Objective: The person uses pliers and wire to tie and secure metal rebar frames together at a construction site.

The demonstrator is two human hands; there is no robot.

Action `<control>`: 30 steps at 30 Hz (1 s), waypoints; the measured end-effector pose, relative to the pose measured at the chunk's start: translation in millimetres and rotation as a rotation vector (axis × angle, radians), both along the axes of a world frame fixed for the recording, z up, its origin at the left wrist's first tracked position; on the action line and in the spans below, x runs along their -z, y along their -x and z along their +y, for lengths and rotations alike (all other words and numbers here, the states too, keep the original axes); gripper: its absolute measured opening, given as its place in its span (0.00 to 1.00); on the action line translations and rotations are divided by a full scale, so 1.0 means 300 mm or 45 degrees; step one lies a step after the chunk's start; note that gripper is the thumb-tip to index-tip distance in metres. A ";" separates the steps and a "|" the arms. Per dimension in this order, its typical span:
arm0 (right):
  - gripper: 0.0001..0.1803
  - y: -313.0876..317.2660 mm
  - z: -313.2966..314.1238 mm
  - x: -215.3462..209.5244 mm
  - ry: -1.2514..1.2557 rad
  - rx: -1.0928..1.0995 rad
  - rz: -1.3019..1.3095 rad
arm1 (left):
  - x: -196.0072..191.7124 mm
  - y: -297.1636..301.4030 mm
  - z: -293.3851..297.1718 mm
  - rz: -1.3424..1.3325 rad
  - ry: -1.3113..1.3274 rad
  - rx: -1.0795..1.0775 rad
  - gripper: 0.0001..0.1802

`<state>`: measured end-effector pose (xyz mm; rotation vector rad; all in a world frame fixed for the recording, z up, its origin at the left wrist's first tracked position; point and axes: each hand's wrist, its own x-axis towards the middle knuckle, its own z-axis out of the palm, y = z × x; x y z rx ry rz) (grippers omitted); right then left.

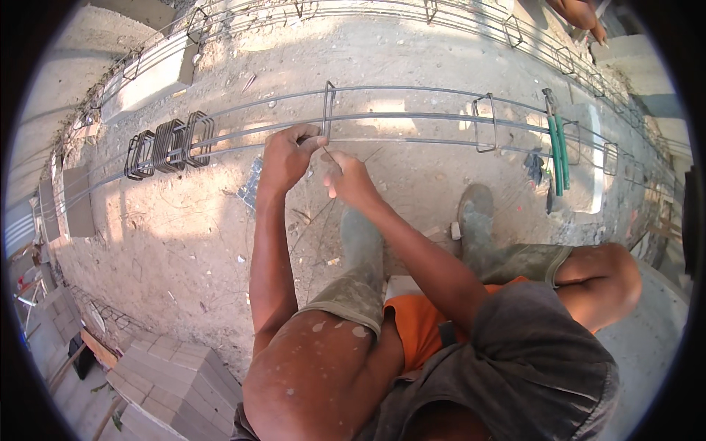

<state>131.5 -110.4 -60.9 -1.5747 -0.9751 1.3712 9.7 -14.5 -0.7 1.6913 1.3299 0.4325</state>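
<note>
Head view: rebar frame (pixel 441 116) of thin grey bars spans 9 through 12 to 3 o'clock, rectangular stirrups (pixel 168 147) bunched at 10, green-handled tool (pixel 554 147) leaning on it at 2. At 12, left hand (pixel 290 158) pinches the lower end of one upright stirrup (pixel 327 103); right hand (pixel 353 180), just beside at 5 o'clock from it, grips a thin dark wire (pixel 328 153).
</note>
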 end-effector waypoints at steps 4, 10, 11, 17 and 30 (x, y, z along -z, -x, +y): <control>0.15 0.003 0.007 -0.031 -0.024 0.012 0.006 | 0.023 0.004 -0.002 -0.117 -0.039 -0.039 0.14; 0.17 0.002 0.030 -0.040 -0.033 0.032 0.074 | 0.026 0.006 -0.014 -0.113 -0.210 -0.011 0.13; 0.17 -0.001 0.033 -0.040 -0.018 0.031 0.097 | 0.027 0.004 -0.020 -0.129 -0.239 -0.015 0.12; 0.18 0.001 0.044 -0.059 0.034 -0.041 0.115 | 0.045 0.018 -0.034 -0.089 -0.365 0.046 0.10; 0.15 0.009 0.050 -0.090 0.162 -0.170 0.047 | 0.049 0.018 -0.067 -0.032 -0.311 -0.025 0.09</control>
